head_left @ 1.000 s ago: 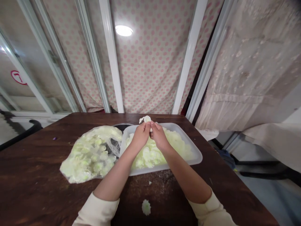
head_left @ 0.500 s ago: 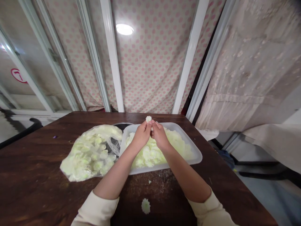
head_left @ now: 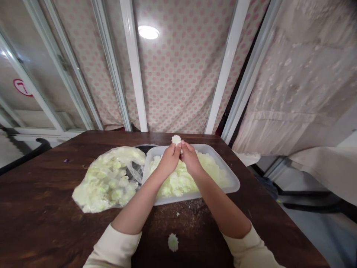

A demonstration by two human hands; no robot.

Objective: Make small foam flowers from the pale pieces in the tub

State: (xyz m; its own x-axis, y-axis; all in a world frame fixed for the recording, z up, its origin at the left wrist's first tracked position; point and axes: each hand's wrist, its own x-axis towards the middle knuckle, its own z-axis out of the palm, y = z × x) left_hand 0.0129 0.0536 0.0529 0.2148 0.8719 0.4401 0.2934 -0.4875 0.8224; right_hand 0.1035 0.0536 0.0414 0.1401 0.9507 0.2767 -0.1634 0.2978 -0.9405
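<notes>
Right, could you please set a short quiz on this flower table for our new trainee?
1. True or false: the left hand and right hand meet, pinched on one small white flower, over the tray.
2. The plastic bag of flowers lies: A) left of the tray, B) right of it, C) inside it.
3. What lies alone on the table nearest the sleeves?
Key: 1 true; 2 A; 3 a single loose flower.
</notes>
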